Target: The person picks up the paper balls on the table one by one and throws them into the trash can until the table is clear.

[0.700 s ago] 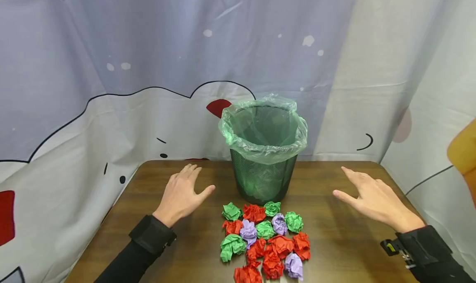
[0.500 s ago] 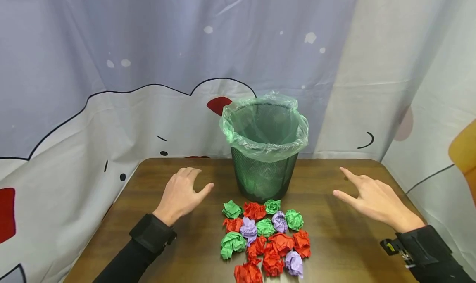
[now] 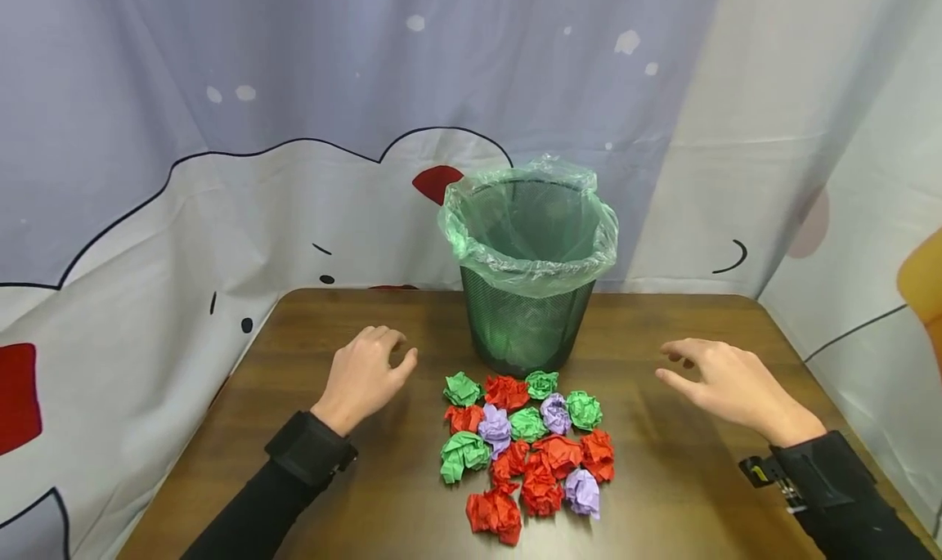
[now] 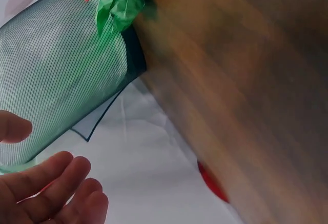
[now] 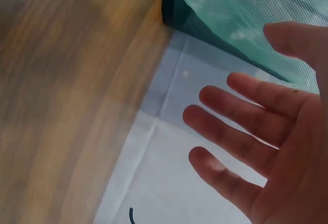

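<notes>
Several crumpled paper balls lie in a cluster on the brown table [image 3: 412, 495], among them a red paper ball [image 3: 494, 514], a green paper ball [image 3: 464, 455] and a purple paper ball [image 3: 582, 493]. Behind them stands a dark mesh wastebasket [image 3: 526, 323] lined with a green plastic bag [image 3: 530, 278]. My left hand [image 3: 363, 378] hovers left of the cluster, fingers loosely bent, holding nothing. On the other side, my right hand [image 3: 736, 384] hovers with relaxed fingers, apart from everything. The right wrist view shows its palm and spread fingers [image 5: 230, 137].
A printed curtain [image 3: 331, 69] hangs behind the table and along both sides. At the right edge is a yellow-orange shape [image 3: 923, 286], with a thin dark cable or line [image 3: 854, 331] beside it. Both wrists wear black straps with small devices.
The head view has tipped down, so the table and basket sit higher in it. Fingers of both hands have bent a little more. The paper balls have stayed in place.
</notes>
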The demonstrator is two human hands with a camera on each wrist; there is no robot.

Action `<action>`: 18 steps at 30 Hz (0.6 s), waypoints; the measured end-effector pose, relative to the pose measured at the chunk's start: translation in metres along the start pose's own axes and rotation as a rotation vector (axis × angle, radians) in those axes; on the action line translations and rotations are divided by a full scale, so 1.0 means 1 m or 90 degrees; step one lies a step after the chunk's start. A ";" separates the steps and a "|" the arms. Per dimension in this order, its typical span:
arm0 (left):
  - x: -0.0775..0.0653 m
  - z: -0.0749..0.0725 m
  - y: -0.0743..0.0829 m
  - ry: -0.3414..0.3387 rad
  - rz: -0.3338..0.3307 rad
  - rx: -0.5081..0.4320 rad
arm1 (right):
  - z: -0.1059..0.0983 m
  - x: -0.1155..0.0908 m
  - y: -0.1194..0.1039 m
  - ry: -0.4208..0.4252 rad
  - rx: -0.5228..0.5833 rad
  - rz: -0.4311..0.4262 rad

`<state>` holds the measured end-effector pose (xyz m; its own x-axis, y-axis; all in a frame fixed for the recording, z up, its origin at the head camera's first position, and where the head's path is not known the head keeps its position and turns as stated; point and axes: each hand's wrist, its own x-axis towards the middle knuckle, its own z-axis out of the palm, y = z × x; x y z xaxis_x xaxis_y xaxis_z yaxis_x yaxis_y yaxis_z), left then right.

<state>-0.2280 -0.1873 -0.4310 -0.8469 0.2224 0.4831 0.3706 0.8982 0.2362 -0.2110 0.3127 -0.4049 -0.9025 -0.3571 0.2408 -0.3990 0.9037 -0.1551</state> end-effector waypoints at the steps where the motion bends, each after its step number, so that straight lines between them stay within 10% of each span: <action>1: -0.001 0.002 0.001 -0.008 0.000 -0.002 | 0.003 0.000 -0.001 -0.002 0.006 -0.007; 18: -0.006 0.035 0.020 -0.093 0.000 -0.026 | 0.062 0.023 -0.052 -0.111 0.099 -0.140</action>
<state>-0.2288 -0.1578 -0.4587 -0.8919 0.2782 0.3565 0.3839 0.8824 0.2720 -0.2208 0.2429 -0.4511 -0.8003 -0.5877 0.1191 -0.5961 0.7580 -0.2647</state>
